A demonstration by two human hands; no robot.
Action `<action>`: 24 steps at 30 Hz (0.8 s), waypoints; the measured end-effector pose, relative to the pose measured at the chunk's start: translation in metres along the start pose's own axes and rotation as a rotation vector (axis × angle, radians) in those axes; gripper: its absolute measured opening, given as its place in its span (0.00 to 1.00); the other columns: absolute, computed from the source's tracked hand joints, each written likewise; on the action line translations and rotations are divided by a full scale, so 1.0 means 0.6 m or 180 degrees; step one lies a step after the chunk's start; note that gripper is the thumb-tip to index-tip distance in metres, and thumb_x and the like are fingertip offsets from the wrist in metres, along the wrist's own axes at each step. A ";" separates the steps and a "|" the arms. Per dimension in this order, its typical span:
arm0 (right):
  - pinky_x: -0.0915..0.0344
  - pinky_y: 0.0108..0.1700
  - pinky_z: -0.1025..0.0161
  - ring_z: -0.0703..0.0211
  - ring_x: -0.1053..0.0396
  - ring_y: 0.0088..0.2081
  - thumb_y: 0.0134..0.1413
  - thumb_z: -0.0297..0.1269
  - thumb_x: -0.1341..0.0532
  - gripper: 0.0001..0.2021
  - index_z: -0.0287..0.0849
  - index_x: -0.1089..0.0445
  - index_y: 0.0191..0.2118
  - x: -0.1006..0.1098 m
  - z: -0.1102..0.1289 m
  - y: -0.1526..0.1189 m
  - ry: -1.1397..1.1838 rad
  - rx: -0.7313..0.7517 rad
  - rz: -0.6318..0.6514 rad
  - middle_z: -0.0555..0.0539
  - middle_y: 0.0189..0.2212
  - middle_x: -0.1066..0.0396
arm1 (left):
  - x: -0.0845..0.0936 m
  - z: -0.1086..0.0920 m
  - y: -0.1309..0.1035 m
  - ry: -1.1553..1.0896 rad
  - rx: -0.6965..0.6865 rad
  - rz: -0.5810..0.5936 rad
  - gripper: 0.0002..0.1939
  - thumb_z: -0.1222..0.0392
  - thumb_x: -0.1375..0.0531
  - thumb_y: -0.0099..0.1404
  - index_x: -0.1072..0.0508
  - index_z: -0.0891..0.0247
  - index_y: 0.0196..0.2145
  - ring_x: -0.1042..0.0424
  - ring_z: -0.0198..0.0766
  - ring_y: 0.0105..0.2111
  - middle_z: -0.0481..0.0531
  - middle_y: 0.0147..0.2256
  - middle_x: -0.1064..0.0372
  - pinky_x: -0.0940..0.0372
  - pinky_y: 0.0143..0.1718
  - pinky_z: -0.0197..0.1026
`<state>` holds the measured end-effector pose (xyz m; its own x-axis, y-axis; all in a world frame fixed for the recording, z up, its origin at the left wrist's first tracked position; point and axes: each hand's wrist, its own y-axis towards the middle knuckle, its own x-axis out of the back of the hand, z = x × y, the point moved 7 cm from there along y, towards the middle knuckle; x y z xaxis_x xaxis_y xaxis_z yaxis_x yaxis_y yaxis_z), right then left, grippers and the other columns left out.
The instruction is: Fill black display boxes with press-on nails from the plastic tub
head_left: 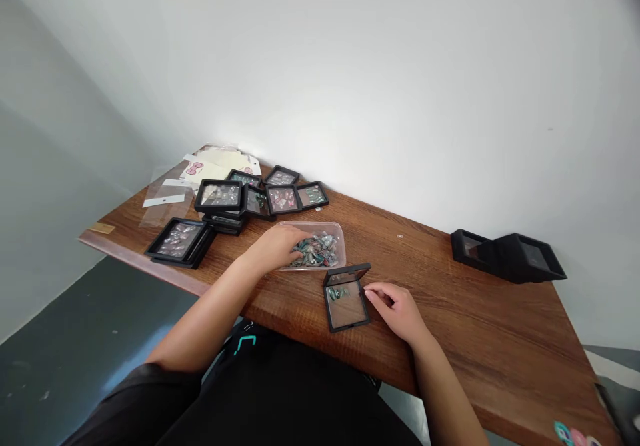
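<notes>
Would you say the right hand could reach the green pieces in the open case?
Probably yes: the right hand is beside the open case, whose raised lid leaves the green pieces uncovered.

And over on the left, black display cases (181, 239) crowd together, some stacked, one with pinkish pieces (283, 199) showing through its window! Behind them, pale printed cards (220, 163) lie in a loose pile at the far left, with clear sleeves (164, 201) spread just beside, white strips across them. Way out right, dark frames (533, 256) sit near the white wall (350, 66). Colourful round stickers (563, 431) brighten the near right corner of the brown wooden table (425, 233)!
</notes>
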<state>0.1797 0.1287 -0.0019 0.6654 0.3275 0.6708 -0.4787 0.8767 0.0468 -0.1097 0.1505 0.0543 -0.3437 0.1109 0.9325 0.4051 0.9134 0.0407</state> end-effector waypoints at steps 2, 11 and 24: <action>0.34 0.33 0.63 0.60 0.29 0.29 0.65 0.48 0.42 0.15 0.46 0.21 0.41 0.002 0.000 -0.001 -0.0003 -0.0022 -0.0004 0.47 0.31 0.22 | -0.005 -0.002 0.008 0.0025 0.0035 0.0042 0.18 0.50 0.40 0.71 0.28 0.64 0.50 0.26 0.41 0.48 0.55 0.48 0.27 0.29 0.52 0.53; 0.33 0.33 0.63 0.60 0.28 0.30 0.65 0.49 0.42 0.16 0.46 0.21 0.42 0.004 -0.001 -0.002 -0.0008 -0.0088 0.0062 0.46 0.33 0.21 | 0.015 0.015 -0.002 -0.0139 0.0334 -0.0711 0.17 0.51 0.41 0.72 0.28 0.64 0.53 0.25 0.41 0.48 0.56 0.49 0.27 0.27 0.52 0.52; 0.34 0.34 0.63 0.60 0.28 0.31 0.65 0.49 0.42 0.16 0.47 0.21 0.43 0.004 -0.008 -0.001 -0.0062 -0.0150 0.0093 0.47 0.33 0.22 | 0.078 -0.050 -0.063 -0.0575 -0.0351 -0.2253 0.10 0.58 0.37 0.68 0.20 0.57 0.46 0.19 0.35 0.41 0.48 0.41 0.18 0.25 0.47 0.35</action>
<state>0.1845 0.1309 -0.0038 0.6400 0.3467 0.6857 -0.4700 0.8826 -0.0076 -0.1159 0.1092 0.1071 -0.6847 -0.4189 0.5964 0.1141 0.7466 0.6554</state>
